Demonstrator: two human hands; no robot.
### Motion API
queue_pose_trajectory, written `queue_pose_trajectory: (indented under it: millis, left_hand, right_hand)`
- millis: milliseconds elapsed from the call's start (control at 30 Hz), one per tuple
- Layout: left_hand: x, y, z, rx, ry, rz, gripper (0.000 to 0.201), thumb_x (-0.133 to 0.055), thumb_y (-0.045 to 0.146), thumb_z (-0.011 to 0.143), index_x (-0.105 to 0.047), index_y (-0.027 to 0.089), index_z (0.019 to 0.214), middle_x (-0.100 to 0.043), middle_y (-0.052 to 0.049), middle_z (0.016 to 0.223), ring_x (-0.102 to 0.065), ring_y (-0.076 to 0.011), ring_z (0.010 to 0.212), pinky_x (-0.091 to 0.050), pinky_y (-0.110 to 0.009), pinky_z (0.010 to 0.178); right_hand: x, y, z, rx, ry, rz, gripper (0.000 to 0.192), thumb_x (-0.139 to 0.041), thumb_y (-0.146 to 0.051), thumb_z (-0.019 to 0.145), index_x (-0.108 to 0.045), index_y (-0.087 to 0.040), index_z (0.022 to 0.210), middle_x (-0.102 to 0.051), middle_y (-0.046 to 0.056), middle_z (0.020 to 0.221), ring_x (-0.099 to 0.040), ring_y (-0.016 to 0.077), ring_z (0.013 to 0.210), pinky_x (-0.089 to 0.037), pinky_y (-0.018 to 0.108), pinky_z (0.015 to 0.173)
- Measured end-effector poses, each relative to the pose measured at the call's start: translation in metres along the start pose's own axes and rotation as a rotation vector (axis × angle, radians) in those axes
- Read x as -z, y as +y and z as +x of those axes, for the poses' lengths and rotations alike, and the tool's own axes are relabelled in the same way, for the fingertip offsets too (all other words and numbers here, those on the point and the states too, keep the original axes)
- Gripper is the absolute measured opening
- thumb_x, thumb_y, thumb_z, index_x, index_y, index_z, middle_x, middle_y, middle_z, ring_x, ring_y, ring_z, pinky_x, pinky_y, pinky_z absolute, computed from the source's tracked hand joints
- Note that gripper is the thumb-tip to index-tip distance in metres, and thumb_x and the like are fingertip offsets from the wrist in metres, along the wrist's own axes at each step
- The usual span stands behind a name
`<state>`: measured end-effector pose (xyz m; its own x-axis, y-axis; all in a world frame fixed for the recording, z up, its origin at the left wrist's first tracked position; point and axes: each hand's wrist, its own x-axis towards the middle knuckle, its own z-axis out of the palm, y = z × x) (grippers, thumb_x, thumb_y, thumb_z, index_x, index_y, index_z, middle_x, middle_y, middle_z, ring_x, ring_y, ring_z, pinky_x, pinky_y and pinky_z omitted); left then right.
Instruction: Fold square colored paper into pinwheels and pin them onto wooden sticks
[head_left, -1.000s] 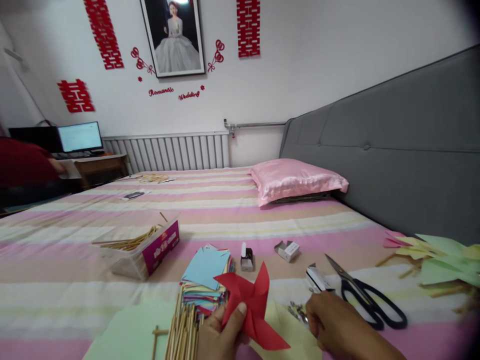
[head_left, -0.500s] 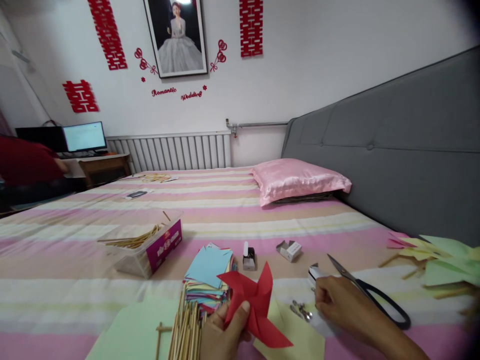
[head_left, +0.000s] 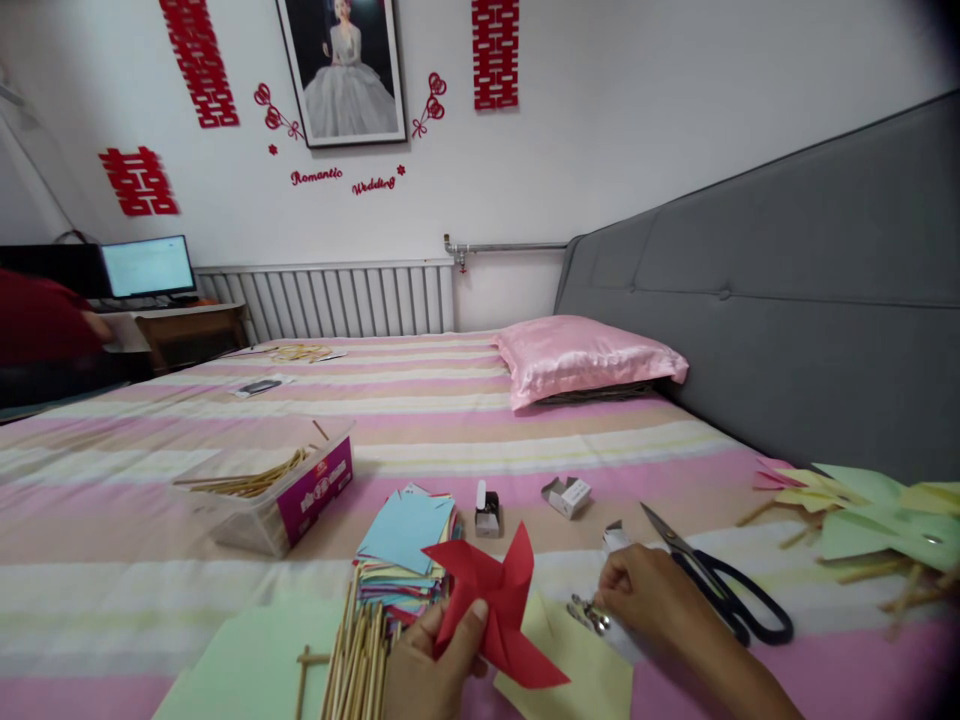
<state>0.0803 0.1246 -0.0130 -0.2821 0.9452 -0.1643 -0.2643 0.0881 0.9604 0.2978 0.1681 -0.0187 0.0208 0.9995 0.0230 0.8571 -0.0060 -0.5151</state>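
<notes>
My left hand (head_left: 442, 645) pinches a red paper pinwheel (head_left: 510, 600), its thumb pressed on the folded centre. To the right, the fingertips of my right hand (head_left: 649, 595) are drawn together at a small heap of shiny metal fasteners (head_left: 592, 612); whether one is between them is hidden. Beneath the heap lies a pale yellow paper sheet (head_left: 600, 675), partly under the pinwheel. Just beyond my right hand is a small white box (head_left: 615, 536). Black-handled scissors (head_left: 712, 575) rest to its right.
Behind the pinwheel stand a stack of coloured paper (head_left: 405, 535) and two small boxes, one an open box (head_left: 487, 512). Wooden sticks (head_left: 356, 660) lie by green paper (head_left: 247, 660). A plastic tub (head_left: 277, 500) holds more sticks. Finished pinwheels (head_left: 877, 520) lie far right. A person in red (head_left: 45, 325) sits at left.
My right hand has moved left from beside the small white box to the metal fasteners. The left hand keeps hold of the pinwheel. The whole view has shifted slightly.
</notes>
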Motion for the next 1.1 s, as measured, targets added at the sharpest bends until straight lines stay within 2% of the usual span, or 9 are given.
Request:
queue_pose_trajectory:
  millis: [167, 333, 400, 633, 900, 1100]
  left_hand:
    - [0.0, 0.0, 0.0, -0.016, 0.012, 0.045, 0.03, -0.074, 0.041, 0.047, -0.062, 0.013, 0.048, -0.048, 0.004, 0.035, -0.039, -0.0077, 0.037, -0.029, -0.019, 0.041]
    - [0.0, -0.001, 0.0, -0.017, 0.03, 0.056, 0.03, -0.074, 0.041, 0.047, -0.063, 0.013, 0.05, -0.046, 0.004, 0.034, -0.039, -0.0077, 0.036, -0.029, -0.019, 0.04]
    - [-0.001, 0.0, -0.001, -0.014, 0.033, 0.047, 0.031, -0.074, 0.042, 0.046, -0.064, 0.013, 0.05, -0.046, 0.005, 0.034, -0.039, -0.0076, 0.036, -0.029, -0.019, 0.04]
    - [-0.001, 0.001, -0.002, -0.009, 0.005, 0.033, 0.033, -0.074, 0.043, 0.046, -0.061, 0.013, 0.047, -0.044, 0.005, 0.034, -0.038, -0.0071, 0.037, -0.028, -0.018, 0.041]
    - [-0.002, 0.002, -0.001, -0.019, 0.002, 0.006, 0.031, -0.076, 0.04, 0.045, -0.061, 0.014, 0.046, -0.046, 0.005, 0.034, -0.037, -0.0073, 0.036, -0.027, -0.019, 0.039]
    - [0.001, 0.002, 0.0, -0.05, 0.005, 0.099, 0.038, -0.073, 0.048, 0.045, -0.059, 0.013, 0.044, -0.044, 0.004, 0.031, -0.037, -0.0068, 0.033, -0.025, -0.018, 0.038]
  right_hand:
    - [-0.004, -0.002, -0.001, 0.007, -0.043, 0.035, 0.014, -0.053, -0.013, 0.057, -0.067, -0.016, 0.058, -0.07, 0.006, 0.058, -0.062, 0.0155, 0.057, -0.037, 0.02, 0.049]
    - [-0.003, 0.005, -0.002, 0.046, -0.126, 0.107, 0.028, -0.039, -0.008, 0.068, -0.066, -0.014, 0.072, -0.071, 0.005, 0.061, -0.064, 0.0114, 0.054, -0.039, 0.015, 0.047]
    - [-0.002, 0.006, -0.002, 0.052, -0.131, 0.098, 0.03, -0.038, -0.007, 0.068, -0.067, -0.015, 0.074, -0.071, 0.004, 0.063, -0.065, 0.0118, 0.055, -0.038, 0.016, 0.046]
    - [0.0, 0.001, -0.005, 0.038, -0.1, -0.007, 0.03, -0.048, -0.004, 0.057, -0.071, -0.023, 0.061, -0.073, 0.001, 0.063, -0.064, 0.016, 0.062, -0.033, 0.02, 0.048]
    - [-0.003, -0.002, -0.005, 0.03, -0.116, -0.031, 0.024, -0.053, -0.006, 0.053, -0.07, -0.022, 0.056, -0.072, 0.001, 0.062, -0.063, 0.0157, 0.063, -0.032, 0.019, 0.048]
    - [-0.01, -0.003, -0.005, 0.067, -0.118, -0.041, 0.024, -0.05, -0.004, 0.053, -0.067, -0.021, 0.054, -0.071, 0.001, 0.061, -0.062, 0.0158, 0.063, -0.032, 0.02, 0.05]
